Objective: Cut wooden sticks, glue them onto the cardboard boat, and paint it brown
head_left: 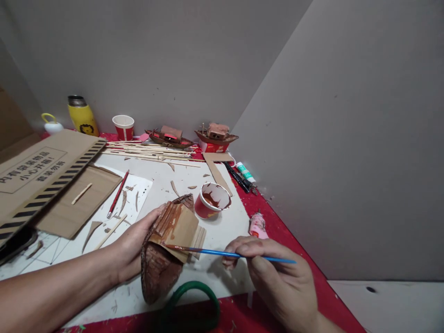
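Note:
My left hand point(133, 245) grips a model boat point(161, 270) by its far side, holding it tilted over the white board. The boat's hull is brown, and its cardboard roof point(185, 226) is partly coated with brown paint, the rest bare tan. Between the thumb and fingers of my right hand point(277, 273) is a blue paintbrush point(222, 253), its bristle end touching the lower edge of the roof. Just behind the boat stands a paper cup point(208, 206) with brown paint inside and smeared on its rim.
Cardboard sheets point(52, 166) cover the left side. Thin wooden sticks point(149, 151) lie across the back, before two finished-looking boats point(169, 136), a cup point(123, 127) and a yellow bottle point(82, 115). A green round handle point(194, 286) is at the front; a grey wall rises right.

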Action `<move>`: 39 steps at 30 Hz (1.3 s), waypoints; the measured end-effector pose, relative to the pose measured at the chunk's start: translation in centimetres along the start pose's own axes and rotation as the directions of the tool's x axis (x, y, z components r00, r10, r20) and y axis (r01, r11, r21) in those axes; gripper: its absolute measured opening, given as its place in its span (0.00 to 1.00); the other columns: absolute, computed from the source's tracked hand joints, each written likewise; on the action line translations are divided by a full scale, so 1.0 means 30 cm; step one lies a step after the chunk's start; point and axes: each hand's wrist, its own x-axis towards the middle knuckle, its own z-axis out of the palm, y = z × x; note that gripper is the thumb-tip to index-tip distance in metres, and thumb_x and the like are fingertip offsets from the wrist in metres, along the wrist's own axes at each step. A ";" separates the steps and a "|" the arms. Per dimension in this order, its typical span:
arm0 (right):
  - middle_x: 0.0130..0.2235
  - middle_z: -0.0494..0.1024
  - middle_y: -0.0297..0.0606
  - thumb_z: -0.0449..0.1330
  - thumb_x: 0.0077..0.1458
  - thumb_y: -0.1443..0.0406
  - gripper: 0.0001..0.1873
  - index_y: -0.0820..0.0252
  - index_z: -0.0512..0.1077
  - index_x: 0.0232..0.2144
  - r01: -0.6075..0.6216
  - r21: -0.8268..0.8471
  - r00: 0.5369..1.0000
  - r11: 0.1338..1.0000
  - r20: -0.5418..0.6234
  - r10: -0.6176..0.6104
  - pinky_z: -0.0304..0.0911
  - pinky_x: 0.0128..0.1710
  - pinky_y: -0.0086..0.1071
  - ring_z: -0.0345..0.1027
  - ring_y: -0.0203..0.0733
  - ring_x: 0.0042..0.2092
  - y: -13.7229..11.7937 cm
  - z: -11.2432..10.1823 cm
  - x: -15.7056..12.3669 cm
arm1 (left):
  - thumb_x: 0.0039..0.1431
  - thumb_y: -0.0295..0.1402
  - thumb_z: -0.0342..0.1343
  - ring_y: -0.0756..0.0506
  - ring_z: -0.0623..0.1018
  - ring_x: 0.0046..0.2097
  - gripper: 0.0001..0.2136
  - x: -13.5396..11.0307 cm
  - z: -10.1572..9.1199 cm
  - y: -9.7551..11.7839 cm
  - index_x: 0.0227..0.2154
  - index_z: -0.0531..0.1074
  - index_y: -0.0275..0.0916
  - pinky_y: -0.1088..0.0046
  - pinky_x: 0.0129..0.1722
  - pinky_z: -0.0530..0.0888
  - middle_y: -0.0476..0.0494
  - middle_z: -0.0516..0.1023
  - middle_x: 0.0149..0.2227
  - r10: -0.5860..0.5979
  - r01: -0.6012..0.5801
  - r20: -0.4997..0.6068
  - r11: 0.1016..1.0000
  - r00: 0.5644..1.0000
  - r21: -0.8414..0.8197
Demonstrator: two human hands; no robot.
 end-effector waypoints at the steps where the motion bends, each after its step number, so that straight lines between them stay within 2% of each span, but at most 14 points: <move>1: 0.35 0.83 0.40 0.60 0.65 0.65 0.09 0.52 0.80 0.43 0.001 -0.003 1.000 1.000 0.001 -0.001 0.77 0.33 0.35 0.79 0.41 0.33 0.004 -0.004 -0.002 | 0.69 0.42 0.49 0.41 0.83 0.29 0.19 0.001 -0.004 -0.001 0.45 0.79 0.33 0.68 0.33 0.77 0.41 0.85 0.28 -0.003 0.003 -0.001 1.000 1.000 -0.003; 5: 0.36 0.83 0.40 0.61 0.64 0.66 0.09 0.52 0.81 0.43 -0.002 -0.058 0.997 0.998 -0.079 -0.003 0.77 0.34 0.34 0.79 0.41 0.35 0.031 -0.034 -0.004 | 0.68 0.43 0.50 0.42 0.83 0.28 0.19 0.004 -0.013 -0.002 0.37 0.80 0.33 0.69 0.31 0.77 0.39 0.85 0.29 -0.019 0.019 -0.011 1.000 1.000 0.014; 8: 0.36 0.84 0.39 0.61 0.64 0.66 0.09 0.51 0.80 0.43 -0.025 -0.085 0.982 0.996 -0.187 0.008 0.77 0.36 0.34 0.80 0.41 0.35 0.051 -0.052 0.005 | 0.68 0.44 0.50 0.42 0.84 0.29 0.19 0.004 -0.016 -0.004 0.35 0.80 0.34 0.69 0.32 0.78 0.39 0.86 0.30 -0.017 0.017 -0.013 1.000 1.000 0.022; 11: 0.35 0.85 0.39 0.62 0.63 0.65 0.07 0.52 0.81 0.42 -0.034 -0.101 0.971 0.994 -0.237 0.010 0.77 0.35 0.34 0.80 0.41 0.33 0.059 -0.056 0.016 | 0.68 0.43 0.51 0.42 0.84 0.29 0.18 0.006 -0.016 -0.005 0.34 0.80 0.35 0.69 0.33 0.78 0.40 0.85 0.29 -0.004 0.004 0.010 1.000 1.000 -0.002; 16: 0.36 0.84 0.39 0.62 0.63 0.65 0.08 0.52 0.81 0.42 -0.043 -0.098 0.980 0.994 -0.197 0.023 0.77 0.35 0.34 0.80 0.41 0.34 0.047 -0.045 0.008 | 0.69 0.41 0.48 0.42 0.84 0.29 0.19 0.006 -0.011 -0.003 0.35 0.80 0.33 0.69 0.32 0.78 0.39 0.86 0.30 -0.002 0.002 0.018 1.000 1.000 0.004; 21: 0.35 0.83 0.38 0.61 0.64 0.64 0.08 0.51 0.81 0.42 -0.025 -0.022 0.999 0.999 -0.045 0.024 0.77 0.33 0.33 0.79 0.40 0.33 0.015 -0.019 0.003 | 0.70 0.43 0.46 0.43 0.83 0.27 0.22 -0.001 -0.010 0.003 0.35 0.80 0.32 0.71 0.31 0.78 0.39 0.85 0.27 -0.023 0.022 0.016 1.000 1.000 0.017; 24: 0.34 0.83 0.39 0.61 0.63 0.65 0.08 0.51 0.81 0.42 -0.013 -0.013 1.000 1.000 -0.011 0.013 0.77 0.31 0.33 0.79 0.40 0.32 0.007 -0.007 0.011 | 0.70 0.43 0.45 0.43 0.83 0.28 0.23 -0.002 -0.010 0.006 0.37 0.80 0.31 0.71 0.33 0.78 0.39 0.85 0.28 -0.041 0.041 -0.017 0.999 0.999 0.004; 29: 0.35 0.84 0.40 0.61 0.64 0.65 0.09 0.52 0.81 0.42 -0.013 -0.036 0.998 0.999 -0.059 0.010 0.77 0.32 0.33 0.80 0.41 0.33 0.030 -0.021 0.009 | 0.69 0.44 0.46 0.42 0.83 0.28 0.22 0.008 -0.009 0.005 0.40 0.80 0.32 0.69 0.33 0.79 0.38 0.85 0.30 -0.059 0.059 -0.007 0.998 0.998 -0.010; 34: 0.36 0.85 0.38 0.61 0.65 0.65 0.09 0.51 0.80 0.43 -0.035 -0.064 0.982 0.997 -0.187 0.023 0.77 0.36 0.31 0.80 0.39 0.34 0.061 -0.050 0.008 | 0.69 0.43 0.48 0.43 0.83 0.27 0.22 0.011 -0.016 0.003 0.31 0.79 0.32 0.70 0.33 0.79 0.39 0.84 0.26 -0.042 0.042 -0.003 0.999 0.999 -0.025; 39: 0.36 0.85 0.37 0.61 0.64 0.66 0.08 0.51 0.80 0.43 -0.036 -0.084 0.973 0.996 -0.230 0.016 0.77 0.36 0.29 0.80 0.38 0.35 0.070 -0.057 0.018 | 0.69 0.44 0.46 0.43 0.82 0.26 0.23 0.003 -0.023 0.003 0.30 0.79 0.32 0.69 0.31 0.79 0.39 0.83 0.25 -0.075 0.074 -0.007 0.997 0.997 -0.037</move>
